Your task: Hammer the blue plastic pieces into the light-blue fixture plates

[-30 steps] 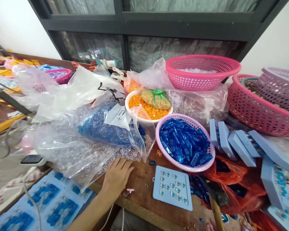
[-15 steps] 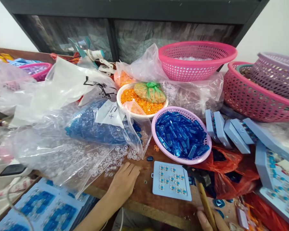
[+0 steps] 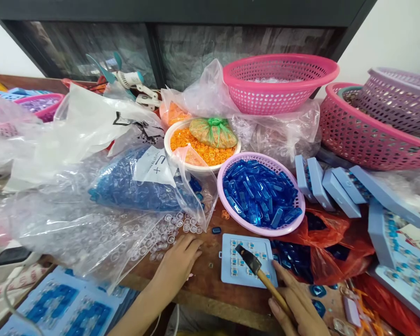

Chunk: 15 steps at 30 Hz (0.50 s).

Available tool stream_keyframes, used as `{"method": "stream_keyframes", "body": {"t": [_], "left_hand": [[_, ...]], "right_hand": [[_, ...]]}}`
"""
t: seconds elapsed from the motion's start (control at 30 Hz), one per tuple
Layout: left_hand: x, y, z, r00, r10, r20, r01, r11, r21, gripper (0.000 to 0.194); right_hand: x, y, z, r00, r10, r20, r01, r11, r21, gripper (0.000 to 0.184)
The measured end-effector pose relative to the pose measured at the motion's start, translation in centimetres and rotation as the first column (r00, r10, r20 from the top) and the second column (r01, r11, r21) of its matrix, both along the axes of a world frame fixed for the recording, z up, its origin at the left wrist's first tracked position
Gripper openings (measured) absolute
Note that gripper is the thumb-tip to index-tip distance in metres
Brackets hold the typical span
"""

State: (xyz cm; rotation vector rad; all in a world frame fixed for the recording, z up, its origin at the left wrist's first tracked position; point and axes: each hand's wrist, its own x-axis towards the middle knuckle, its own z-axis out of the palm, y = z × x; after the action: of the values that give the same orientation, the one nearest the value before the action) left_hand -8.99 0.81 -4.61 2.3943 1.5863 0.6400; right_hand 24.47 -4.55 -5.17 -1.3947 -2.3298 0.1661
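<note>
One hammer (image 3: pixel 266 282) sat in the clasp of my right hand (image 3: pixel 297 303), its head over the panel (image 3: pixel 241 279); I could not tell whether it touched. My left hand (image 3: pixel 180 261) rested palm-down beside loose clear rings (image 3: pixel 186 227); whether anything lay beneath its bent fingers was hidden.

The panel lay flat on the table (image 3: pixel 208 280), just on my side of the lilac basket (image 3: pixel 296 228). Small blue-centred bits (image 3: pixel 234 262) already dotted it, so I judged the placing well along. How firmly they sat did not show, and the hammer hid some; any pressing left to do would be there. The panels (image 3: pixel 51 296) at my lower left carried larger blue parts, which mine lacked.

Blue bars (image 3: pixel 262 191) heaped the lilac basket. Beyond it, the white bowl (image 3: pixel 167 144) held orange rings (image 3: pixel 185 140) under a green-tied bag (image 3: pixel 213 133). A pink basket (image 3: pixel 280 95) at the back held something pale. To the left, a clear bag (image 3: pixel 126 182) bulged with blue pieces, and on the right dark-blue ones showed in red plastic (image 3: pixel 329 228).
</note>
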Motion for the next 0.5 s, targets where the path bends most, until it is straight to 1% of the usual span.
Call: {"method": "stream_keyframes", "body": {"t": [0.1, 0.17, 0.23, 0.33, 0.4, 0.5], "left_hand": [[1.7, 0.6, 1.4, 0.981, 0.027, 0.193, -0.019, 0.999, -0.039, 0.025], [3.3, 1.3, 2.3, 0.953, 0.012, 0.302, 0.009, 0.998, -0.066, 0.021], [4.8, 2.1, 2.9, 0.933, -0.02, 0.36, 0.051, 0.996, -0.075, 0.017], [6.3, 3.2, 2.8, 0.921, -0.076, 0.382, 0.115, 0.99, -0.081, 0.015], [6.5, 3.4, 2.7, 0.921, -0.096, 0.378, 0.149, 0.982, -0.115, 0.019], [6.2, 2.7, 2.8, 0.921, -0.106, 0.375, 0.174, 0.973, -0.151, 0.025]], "right_hand": [[0.0, 0.9, 0.5, 0.987, 0.132, 0.097, -0.132, 0.991, -0.005, 0.02], [-0.4, 1.0, 0.9, 0.984, 0.161, 0.08, -0.158, 0.987, -0.04, 0.021], [-1.1, 0.9, 1.3, 0.993, 0.12, -0.011, -0.12, 0.988, -0.094, 0.019], [-2.2, 0.4, 1.6, 0.983, 0.012, -0.186, -0.041, 0.987, -0.153, 0.024], [-2.6, 0.1, 1.7, 0.962, -0.032, -0.27, -0.011, 0.987, -0.158, 0.026], [-2.8, -0.2, 1.7, 0.934, -0.092, -0.345, 0.04, 0.987, -0.156, 0.025]]}}
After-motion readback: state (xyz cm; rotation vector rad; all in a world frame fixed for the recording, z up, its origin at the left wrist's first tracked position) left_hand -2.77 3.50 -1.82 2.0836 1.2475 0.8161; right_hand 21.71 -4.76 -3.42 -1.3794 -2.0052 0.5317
